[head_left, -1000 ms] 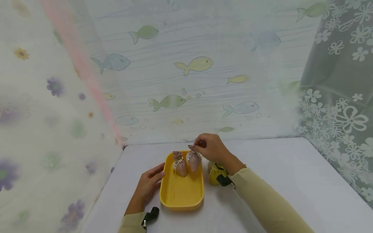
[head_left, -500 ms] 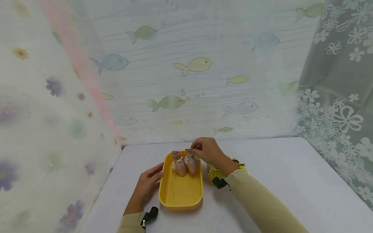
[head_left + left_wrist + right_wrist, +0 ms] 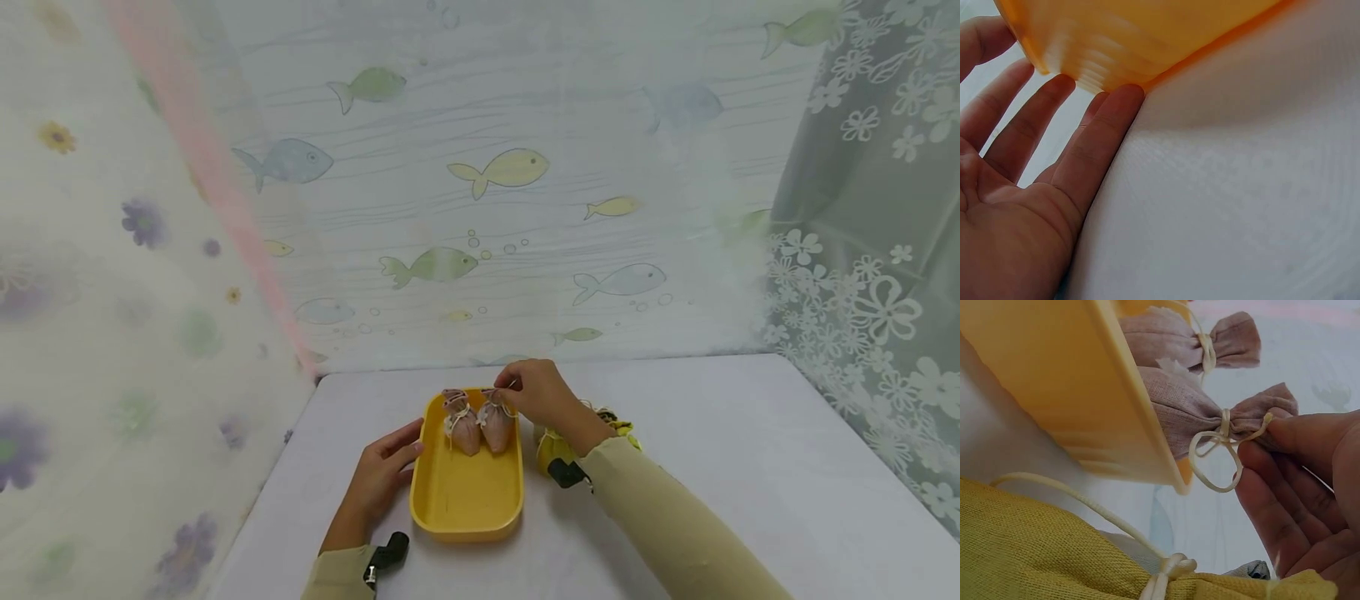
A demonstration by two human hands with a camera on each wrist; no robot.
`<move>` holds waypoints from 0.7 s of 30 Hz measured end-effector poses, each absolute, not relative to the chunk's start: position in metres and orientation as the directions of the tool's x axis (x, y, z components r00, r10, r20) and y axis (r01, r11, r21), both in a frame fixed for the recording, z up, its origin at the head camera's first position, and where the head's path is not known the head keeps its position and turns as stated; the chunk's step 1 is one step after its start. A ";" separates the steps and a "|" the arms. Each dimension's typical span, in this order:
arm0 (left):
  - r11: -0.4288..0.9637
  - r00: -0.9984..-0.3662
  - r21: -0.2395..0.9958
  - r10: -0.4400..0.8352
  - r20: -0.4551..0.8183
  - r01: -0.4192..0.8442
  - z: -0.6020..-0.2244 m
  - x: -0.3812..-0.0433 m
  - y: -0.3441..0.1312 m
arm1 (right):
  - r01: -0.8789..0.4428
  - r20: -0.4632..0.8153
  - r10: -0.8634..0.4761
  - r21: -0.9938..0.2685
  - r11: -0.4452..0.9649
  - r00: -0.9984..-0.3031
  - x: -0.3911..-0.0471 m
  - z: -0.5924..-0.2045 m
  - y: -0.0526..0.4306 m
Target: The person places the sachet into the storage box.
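Observation:
Two mauve cloth drawstring pouches lie side by side in the far half of a yellow tray [image 3: 467, 500]. My right hand [image 3: 543, 396] pinches the gathered top of the right-hand pouch [image 3: 496, 429] between thumb and fingers. Its cream cord hangs in a loop by the fingertips in the right wrist view. The other pouch [image 3: 464, 435] lies untouched on the left, its neck tied with cord. Against the tray's left side rests my left hand [image 3: 380, 475]. In the left wrist view its fairly straight fingers [image 3: 1094, 150] touch the tray's outer wall.
A yellow drawstring pouch [image 3: 1054, 537] stands right of the tray, partly under my right forearm. Beside it a greyish pouch [image 3: 1124, 542] shows only in part. The white tabletop [image 3: 720, 467] ends at a fish-patterned curtain [image 3: 510, 275].
My right hand has lowered slightly, and the right-hand pouch has settled down into the tray beside the other. My left hand stays at the tray's side.

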State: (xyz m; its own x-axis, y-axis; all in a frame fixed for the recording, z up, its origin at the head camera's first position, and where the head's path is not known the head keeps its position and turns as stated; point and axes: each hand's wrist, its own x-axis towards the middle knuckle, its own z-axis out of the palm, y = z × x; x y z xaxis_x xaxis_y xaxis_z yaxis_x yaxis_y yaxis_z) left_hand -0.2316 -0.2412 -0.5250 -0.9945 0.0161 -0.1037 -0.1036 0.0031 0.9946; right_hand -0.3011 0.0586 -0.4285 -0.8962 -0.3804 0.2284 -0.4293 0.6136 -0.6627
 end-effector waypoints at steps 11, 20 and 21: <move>0.008 -0.995 0.995 0.006 -0.103 -0.103 -0.528 -0.230 -0.241 | -0.405 0.191 -0.391 -0.698 0.591 -0.900 -0.300 -0.436 0.059; 0.013 -0.995 0.995 0.021 -0.099 -0.099 -0.527 -0.230 -0.241 | -0.406 0.196 -0.385 -0.688 0.602 -0.902 -0.298 -0.434 0.061; 0.015 -0.995 0.995 0.020 -0.100 -0.100 -0.528 -0.230 -0.241 | -0.406 0.195 -0.384 -0.682 0.608 -0.903 -0.297 -0.433 0.062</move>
